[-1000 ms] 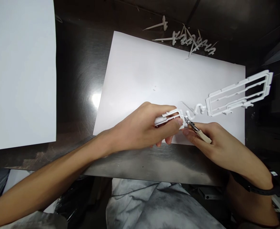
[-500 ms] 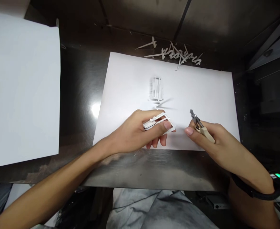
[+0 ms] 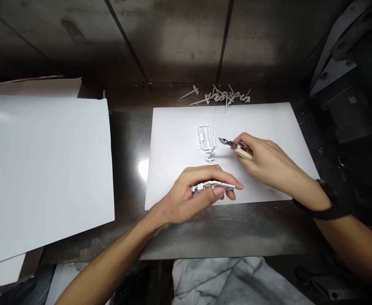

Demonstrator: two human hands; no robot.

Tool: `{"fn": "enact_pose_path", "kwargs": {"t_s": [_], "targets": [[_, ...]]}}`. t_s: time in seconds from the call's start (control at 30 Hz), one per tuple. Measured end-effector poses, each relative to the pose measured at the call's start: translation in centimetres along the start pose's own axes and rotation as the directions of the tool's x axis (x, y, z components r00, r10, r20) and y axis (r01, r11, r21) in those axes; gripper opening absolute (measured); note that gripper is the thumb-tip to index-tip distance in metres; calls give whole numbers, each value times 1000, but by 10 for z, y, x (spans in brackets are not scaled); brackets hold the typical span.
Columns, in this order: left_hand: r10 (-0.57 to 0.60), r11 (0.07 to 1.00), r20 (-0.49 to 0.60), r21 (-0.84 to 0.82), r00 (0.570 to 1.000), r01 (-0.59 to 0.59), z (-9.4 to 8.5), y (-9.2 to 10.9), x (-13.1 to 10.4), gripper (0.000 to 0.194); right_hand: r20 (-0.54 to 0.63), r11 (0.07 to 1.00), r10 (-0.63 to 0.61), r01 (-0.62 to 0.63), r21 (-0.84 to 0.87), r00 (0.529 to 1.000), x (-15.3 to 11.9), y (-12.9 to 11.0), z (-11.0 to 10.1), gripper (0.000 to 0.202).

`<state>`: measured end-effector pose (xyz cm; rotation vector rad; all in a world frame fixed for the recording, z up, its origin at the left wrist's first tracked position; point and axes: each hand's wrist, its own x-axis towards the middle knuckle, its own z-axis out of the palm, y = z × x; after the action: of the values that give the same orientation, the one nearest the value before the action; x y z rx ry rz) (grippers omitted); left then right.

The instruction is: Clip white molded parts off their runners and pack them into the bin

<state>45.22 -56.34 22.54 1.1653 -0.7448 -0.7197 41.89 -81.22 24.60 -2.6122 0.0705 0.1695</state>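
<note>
A person's left hand [image 3: 186, 195], knuckles up and fingers stretched rightward, pinches a slim white plastic piece [image 3: 216, 184] between thumb and fingers above the near edge of a white sheet [image 3: 176, 144]. The right hand [image 3: 265, 159], angled in from the lower right with a black band [image 3: 319, 207] at the wrist, grips beige-handled nippers [image 3: 244, 153], their tips pointing left, near but apart from a white plastic frame [image 3: 207, 138]. The frame lies on the sheet, its curled stem [image 3: 210, 157] toward the left hand. Beyond, pale plastic offcuts [image 3: 219, 97] lie heaped along the sheet's far edge on a metal table [image 3: 128, 140]; a larger sheet [image 3: 46, 169] fills the left.
</note>
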Motion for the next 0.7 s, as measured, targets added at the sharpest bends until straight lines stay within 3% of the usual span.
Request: {"fn": "enact_pose_path", "kwargs": {"t_s": [0.1, 0.2, 0.3, 0.37, 0.47, 0.7], "targets": [[94, 990, -158, -89, 983, -109, 1, 2, 3, 26, -43, 997, -69, 69, -18, 997, 24, -5, 5, 21], [154, 931, -429, -239, 890, -276, -7, 11, 10, 29, -65, 991, -134, 134, -13, 989, 38, -12, 9, 19], [40, 852, -597, -398, 801, -339, -18, 24, 15, 30, -64, 983, -183, 184, 10, 981, 40, -22, 10, 17], [-68, 819, -618, -482, 783, -310, -23, 29, 15, 34, -27, 975, -215, 216, 60, 976, 38, -29, 11, 26], [-156, 800, -586, -547, 795, -246, -25, 31, 12, 44, 42, 961, -246, 238, 141, 968, 33, -36, 13, 34], [-165, 732, -514, -636, 842, -245, -16, 35, 6, 54, 50, 948, -265, 251, 195, 963, 28, -28, 24, 19]]}}
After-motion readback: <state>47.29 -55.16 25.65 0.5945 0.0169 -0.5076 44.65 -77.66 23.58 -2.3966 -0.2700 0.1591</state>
